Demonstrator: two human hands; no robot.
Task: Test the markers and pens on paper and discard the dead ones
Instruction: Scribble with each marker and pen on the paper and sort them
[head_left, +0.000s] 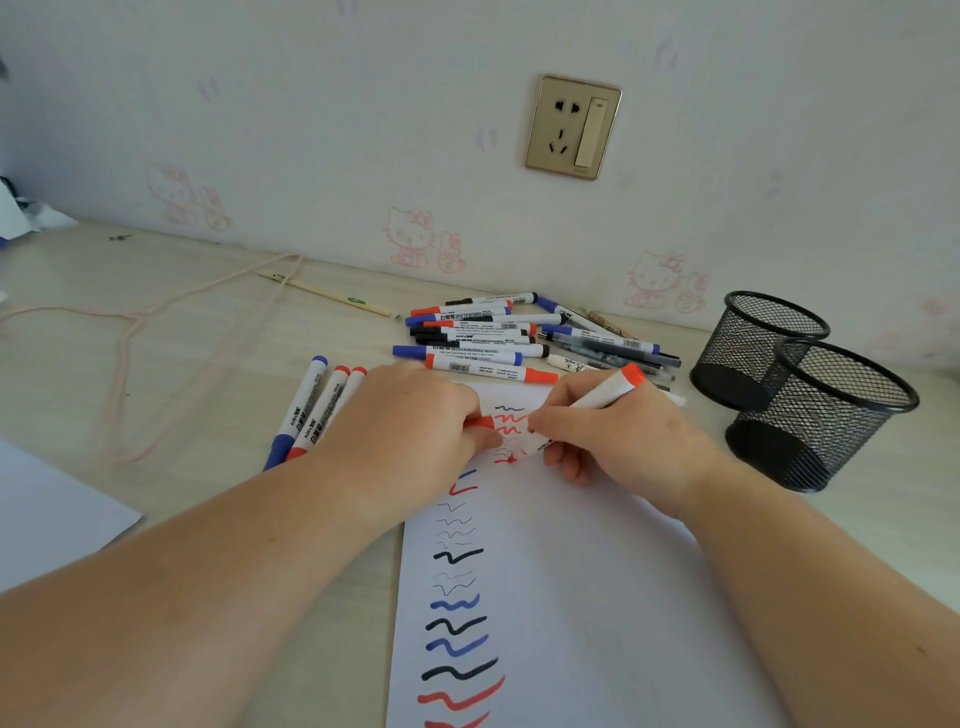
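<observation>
On the paper (571, 571) the right hand (618, 441) gripped an uncapped red marker (597, 402), tip at the fresh red squiggles (509, 423), while the left hand (410, 421) pinched its red cap (480, 421) beside them; seemingly live, it next needed recapping.

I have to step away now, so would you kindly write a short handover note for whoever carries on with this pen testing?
Right hand grips a red marker, tip down on the paper.
Left hand pinches a red cap and rests on the sheet.
Done: a column of squiggles in red, blue and black; some very faint.
Three capped markers lie left of the sheet.
Left: the pile behind the sheet; both mesh cups look empty.
</observation>
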